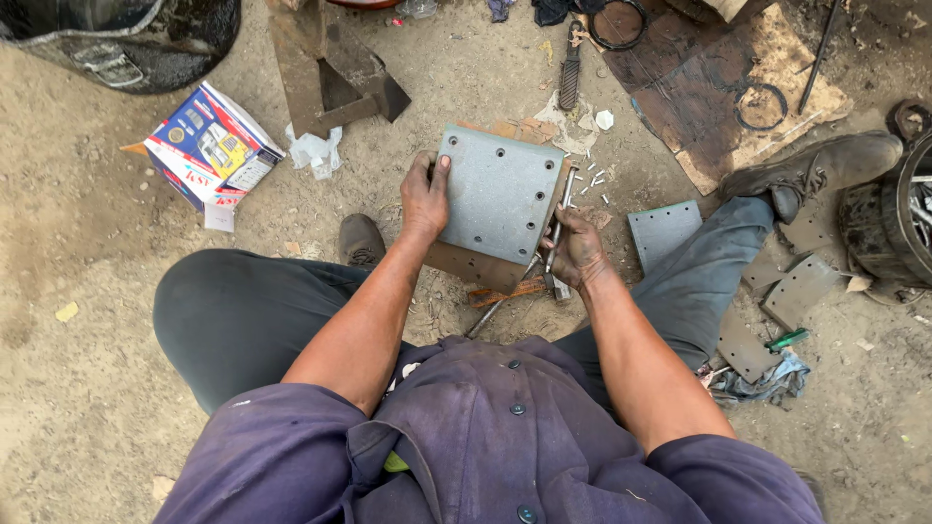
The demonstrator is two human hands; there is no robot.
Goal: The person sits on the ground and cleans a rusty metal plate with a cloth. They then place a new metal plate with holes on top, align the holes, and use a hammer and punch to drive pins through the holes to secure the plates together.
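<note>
A curved grey lining plate (497,192) with several holes rests on a rusty brown shoe beneath it, between my knees over the dirt floor. My left hand (424,197) grips the plate's left edge, thumb on top. My right hand (573,248) is shut on a thin metal punch tool (557,215) held against the plate's right edge. Small white rivets (594,179) lie scattered on the ground just beyond that edge.
More grey lining plates (664,231) (798,289) lie on the right by my outstretched leg and boot (825,167). A colourful cardboard box (212,146) sits at the left. A rusty metal stand (325,73), a file (570,68), cardboard (748,82) and a drum (898,218) surround me.
</note>
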